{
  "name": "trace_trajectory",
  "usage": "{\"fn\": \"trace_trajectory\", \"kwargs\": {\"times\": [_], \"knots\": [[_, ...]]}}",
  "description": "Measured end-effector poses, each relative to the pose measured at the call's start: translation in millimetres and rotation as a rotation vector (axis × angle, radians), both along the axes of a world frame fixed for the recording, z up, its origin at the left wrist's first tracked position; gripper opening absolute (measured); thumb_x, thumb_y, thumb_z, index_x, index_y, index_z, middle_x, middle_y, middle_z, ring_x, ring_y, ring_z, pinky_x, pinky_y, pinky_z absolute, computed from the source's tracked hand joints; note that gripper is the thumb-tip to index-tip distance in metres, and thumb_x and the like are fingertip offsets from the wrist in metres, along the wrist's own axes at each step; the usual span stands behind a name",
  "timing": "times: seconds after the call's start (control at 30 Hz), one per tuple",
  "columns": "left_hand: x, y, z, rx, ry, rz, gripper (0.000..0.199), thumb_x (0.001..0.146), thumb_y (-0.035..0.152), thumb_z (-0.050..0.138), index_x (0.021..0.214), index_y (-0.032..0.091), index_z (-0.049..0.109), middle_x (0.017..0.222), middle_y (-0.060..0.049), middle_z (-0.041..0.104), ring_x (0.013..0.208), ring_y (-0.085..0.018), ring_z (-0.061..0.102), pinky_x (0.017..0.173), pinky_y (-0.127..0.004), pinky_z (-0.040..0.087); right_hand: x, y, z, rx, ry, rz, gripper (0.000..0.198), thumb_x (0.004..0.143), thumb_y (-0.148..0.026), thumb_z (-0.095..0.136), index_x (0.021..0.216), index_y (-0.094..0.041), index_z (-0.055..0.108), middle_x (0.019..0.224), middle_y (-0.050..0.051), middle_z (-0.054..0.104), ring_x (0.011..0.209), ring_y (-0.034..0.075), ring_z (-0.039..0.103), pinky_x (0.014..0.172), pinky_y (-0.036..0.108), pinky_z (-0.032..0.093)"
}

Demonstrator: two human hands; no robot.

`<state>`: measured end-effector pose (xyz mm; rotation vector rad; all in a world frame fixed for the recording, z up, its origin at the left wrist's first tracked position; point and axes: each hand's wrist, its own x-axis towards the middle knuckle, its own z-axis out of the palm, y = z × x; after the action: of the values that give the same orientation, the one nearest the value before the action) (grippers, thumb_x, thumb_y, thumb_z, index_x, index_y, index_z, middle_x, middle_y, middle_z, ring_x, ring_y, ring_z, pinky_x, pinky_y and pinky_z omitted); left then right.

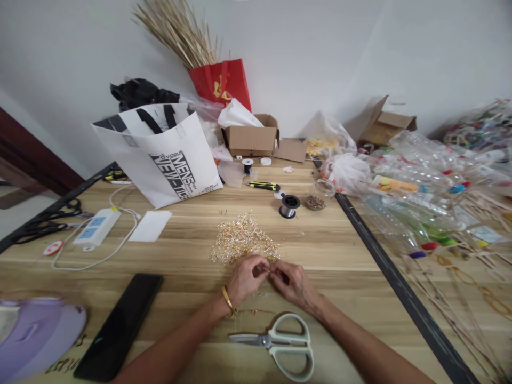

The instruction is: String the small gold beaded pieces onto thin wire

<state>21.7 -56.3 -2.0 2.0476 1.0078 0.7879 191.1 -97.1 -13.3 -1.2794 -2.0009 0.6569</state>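
Observation:
My left hand (247, 278), with a gold bangle (228, 300) at its wrist, is closed in a pinch at the near edge of a pile of gold and clear beads (242, 239). Fingertip to fingertip with it, my right hand (295, 282) pinches too. Whatever the fingertips hold is too small to make out. Below the hands a thin beaded strand (256, 311) lies on the wooden table (192, 256). Nearer to me rest scissors (288, 341) with pale green handles, their blades pointing left.
Beyond the pile are a wire spool (289, 206), a jar of small beads (316, 201) and a yellow cutter knife (263, 186). A black phone (120, 325) and a white power strip (97, 228) lie left. Plastic bottles (400, 176) crowd the right, past a black table edge (384, 261).

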Motion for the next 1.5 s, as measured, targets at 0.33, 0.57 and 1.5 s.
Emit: {"fn": "trace_trajectory", "kwargs": {"times": [0.33,0.57,1.5], "knots": [[1.1,-2.4,4.3,0.094,0.098,-0.021,0.014,0.070,0.004,0.059,0.076,0.017,0.064,0.071,-0.002,0.064,0.073,-0.016,0.057,0.070,-0.025,0.045,0.4,-2.5,1.9,-0.020,0.023,0.018,0.009,0.086,-0.022,0.047,0.082,-0.018,0.055,0.058,-0.002,0.051,0.050,0.010,0.044,0.050,0.021,0.034],[1.5,-3.2,2.4,0.161,0.172,-0.083,0.013,0.072,0.004,0.058,0.068,0.016,0.063,0.068,-0.002,0.061,0.073,-0.016,0.054,0.070,-0.026,0.043,0.6,-3.6,2.1,-0.013,0.008,0.030,0.012,0.085,-0.020,0.046,0.076,-0.018,0.054,0.059,-0.002,0.050,0.050,0.010,0.044,0.051,0.020,0.033],[0.2,-1.3,9.4,0.035,0.074,0.013,0.012,0.070,0.007,0.056,0.066,0.015,0.063,0.063,0.000,0.057,0.058,-0.011,0.049,0.056,-0.021,0.038,2.8,3.9,-4.3,0.046,0.360,0.036,0.036,0.074,-0.004,0.042,0.107,-0.018,0.043,0.091,0.005,0.051,0.078,0.015,0.054,0.069,0.026,0.049]]}}
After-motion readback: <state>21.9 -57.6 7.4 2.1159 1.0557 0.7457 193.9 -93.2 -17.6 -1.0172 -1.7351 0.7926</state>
